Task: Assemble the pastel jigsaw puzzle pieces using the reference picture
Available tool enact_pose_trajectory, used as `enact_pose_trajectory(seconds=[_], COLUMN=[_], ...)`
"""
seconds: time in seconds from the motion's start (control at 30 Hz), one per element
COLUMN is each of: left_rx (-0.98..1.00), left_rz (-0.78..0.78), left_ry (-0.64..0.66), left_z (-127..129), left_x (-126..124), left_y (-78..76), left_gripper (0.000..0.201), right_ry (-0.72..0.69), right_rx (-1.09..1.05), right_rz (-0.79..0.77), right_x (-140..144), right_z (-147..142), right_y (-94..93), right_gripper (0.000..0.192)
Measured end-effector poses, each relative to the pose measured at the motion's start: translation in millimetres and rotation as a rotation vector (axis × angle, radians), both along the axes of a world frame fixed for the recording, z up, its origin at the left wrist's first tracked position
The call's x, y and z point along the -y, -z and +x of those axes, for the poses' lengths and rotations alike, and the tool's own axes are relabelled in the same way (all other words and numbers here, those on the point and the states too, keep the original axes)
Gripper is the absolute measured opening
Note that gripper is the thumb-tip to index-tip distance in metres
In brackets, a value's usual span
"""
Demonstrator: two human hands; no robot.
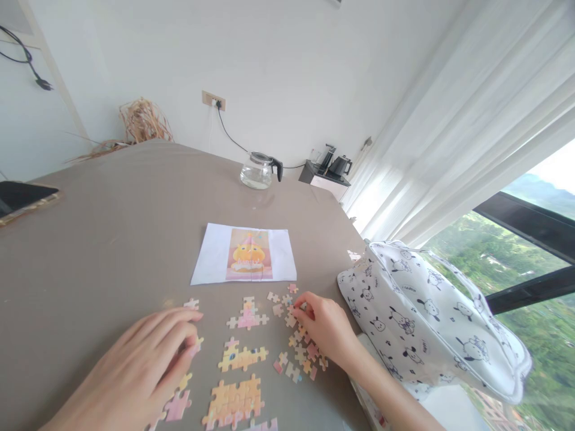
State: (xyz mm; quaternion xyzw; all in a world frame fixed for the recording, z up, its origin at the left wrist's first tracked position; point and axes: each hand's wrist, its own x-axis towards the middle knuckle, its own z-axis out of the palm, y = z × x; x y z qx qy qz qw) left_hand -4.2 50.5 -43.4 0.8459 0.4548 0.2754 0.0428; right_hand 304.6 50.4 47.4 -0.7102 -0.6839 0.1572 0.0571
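My left hand [153, 353] lies over the table on the left, fingers loosely stretched, partly covering a column of puzzle pieces [178, 406]. My right hand [326, 326] is at a loose heap of puzzle pieces [294, 371], its thumb and forefinger pinched on a puzzle piece that is mostly hidden. Between my hands lie joined sections: a pink and cream one [247, 317], a yellow one with eyes [242, 358], and a larger orange one [236, 400]. Beyond them a white sheet [206, 254] bears a printed picture [249, 256] of a yellow character on a cake.
A glass pot [257, 173] of clear liquid stands at the back of the table [135, 227]. A white patterned bag [426, 317] is close to my right arm. A phone [27, 197] lies far left; a kettle [340, 165] sits on a black tray box at the back.
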Motion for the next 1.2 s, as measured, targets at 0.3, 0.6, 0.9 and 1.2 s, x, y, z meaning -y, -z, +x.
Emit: enact_pose_trajectory(seconds=[0.3,0.6,0.9,1.2], left_rx=[-0.025,-0.066,-0.083,-0.090], left_rz=[0.002,0.011,0.017,0.056], left_ry=[0.022,0.050,0.052,0.064], left_z=[-4,-6,-10,-10], left_x=[0,-1,-1,-2], left_y=[5.2,4.4,7.1,6.5], left_gripper=[0.021,0.021,0.023,0.023], right_ry=[-0.009,-0.019,-0.019,-0.010], right_rx=[-0.043,-0.063,-0.079,-0.167], right_rz=[0.005,0.008,0.025,0.072], right_x=[1,3,3,5], right_z=[10,11,9,9], right_y=[-1.7,0.4,3.0,4.3], right_gripper=[0.017,0.018,0.014,0.009])
